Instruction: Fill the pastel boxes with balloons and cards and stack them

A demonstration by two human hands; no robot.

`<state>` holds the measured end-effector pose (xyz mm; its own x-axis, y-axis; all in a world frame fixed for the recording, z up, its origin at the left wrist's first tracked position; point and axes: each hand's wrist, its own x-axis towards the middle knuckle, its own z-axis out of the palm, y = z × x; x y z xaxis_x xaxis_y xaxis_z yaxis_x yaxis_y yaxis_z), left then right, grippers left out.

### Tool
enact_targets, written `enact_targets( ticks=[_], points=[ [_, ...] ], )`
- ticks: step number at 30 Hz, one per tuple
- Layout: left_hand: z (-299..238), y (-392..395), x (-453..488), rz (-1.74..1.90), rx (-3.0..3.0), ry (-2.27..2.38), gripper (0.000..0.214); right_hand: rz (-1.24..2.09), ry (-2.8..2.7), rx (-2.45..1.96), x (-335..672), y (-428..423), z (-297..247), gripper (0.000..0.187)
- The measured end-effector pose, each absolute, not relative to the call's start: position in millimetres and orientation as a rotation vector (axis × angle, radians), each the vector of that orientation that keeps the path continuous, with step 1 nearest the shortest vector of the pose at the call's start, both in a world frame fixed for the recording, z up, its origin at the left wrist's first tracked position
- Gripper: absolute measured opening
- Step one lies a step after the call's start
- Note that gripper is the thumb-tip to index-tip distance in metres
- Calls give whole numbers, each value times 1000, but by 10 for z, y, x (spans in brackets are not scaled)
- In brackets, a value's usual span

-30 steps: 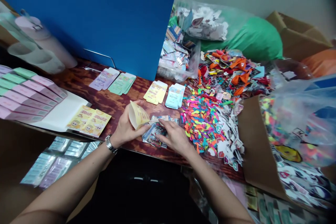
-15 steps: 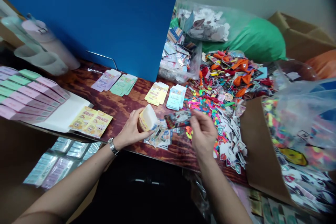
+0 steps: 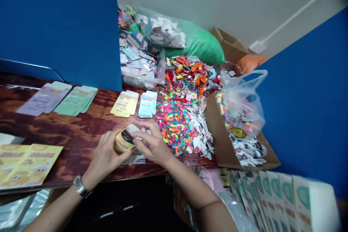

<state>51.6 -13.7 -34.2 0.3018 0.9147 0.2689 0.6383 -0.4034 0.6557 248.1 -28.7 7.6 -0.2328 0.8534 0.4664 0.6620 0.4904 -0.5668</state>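
Note:
My left hand (image 3: 107, 152), with a metal-banded watch on its wrist, is wrapped round a small yellow paper box (image 3: 123, 145) whose mouth is open at the top. A dark printed packet (image 3: 126, 137) sits mostly inside that mouth. My right hand (image 3: 152, 143) pinches at the packet's edge by the box opening; its fingertips are partly hidden. Beneath both hands lie flat printed cards (image 3: 137, 158), largely covered. Just beyond are flat yellow boxes (image 3: 125, 104) and flat light-blue boxes (image 3: 147, 104) in small stacks.
Heaped bright balloons (image 3: 176, 123) and white stickers (image 3: 201, 134) lie to the right, beside a cardboard box (image 3: 220, 141). A clear bin (image 3: 160, 69) of cards stands behind. Purple flat boxes (image 3: 45, 98) and green ones (image 3: 76, 100) lie left. A blue panel (image 3: 59, 25) rises at the back.
My right hand has brought the dark packet leftward and down into the yellow box's mouth. The camera view has swung to the right.

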Motion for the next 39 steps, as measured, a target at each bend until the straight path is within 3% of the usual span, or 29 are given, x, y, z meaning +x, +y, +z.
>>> enact_targets(
  ticks=[3,8,11,18,39],
  points=[
    [-346,-108,510,839,2158,1366,66,291,-1849,-1381,2957,-240,41,26],
    [-367,-102,477,797,2150,1392,65,-11,-1755,-2182,4138,-262,-97,32],
    [-372,-112,512,786,2154,1364,64,-42,-1700,-2364,4545,-409,-221,38],
    [-369,-119,589,752,2154,1329,69,-85,-1604,-2393,4600,-598,-465,28],
    [-448,-158,520,778,2158,1327,71,111,-1340,-2170,4657,-458,-214,45]
  ],
)
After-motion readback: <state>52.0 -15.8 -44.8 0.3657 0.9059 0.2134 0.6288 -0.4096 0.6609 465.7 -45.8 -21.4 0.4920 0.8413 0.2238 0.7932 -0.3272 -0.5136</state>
